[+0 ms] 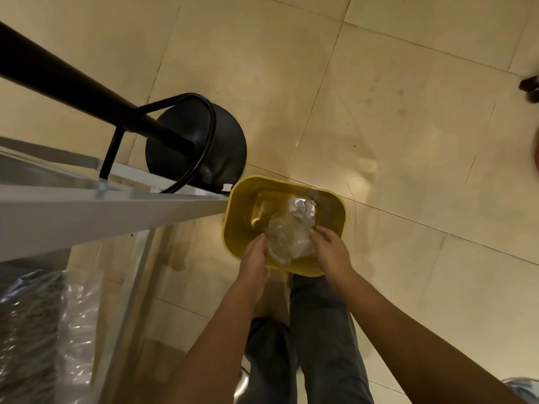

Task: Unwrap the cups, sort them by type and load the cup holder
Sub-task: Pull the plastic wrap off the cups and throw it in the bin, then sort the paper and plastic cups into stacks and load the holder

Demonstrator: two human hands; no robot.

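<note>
Where beige floor tiles [379, 126] spread, yellow bin [335, 217], both hands [255, 252] pinching clear wrap [288, 237].

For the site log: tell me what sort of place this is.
Probably a cafe or shop service area: tiled floor, a black bar stool base beside a white metal counter frame, and a yellow waste bin taking plastic wrap.

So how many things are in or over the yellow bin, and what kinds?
Clear plastic wrap, bunched between the left hand and right hand: 1
Crumpled silvery-white wad in the yellow bin: 1
Total: 2
</note>
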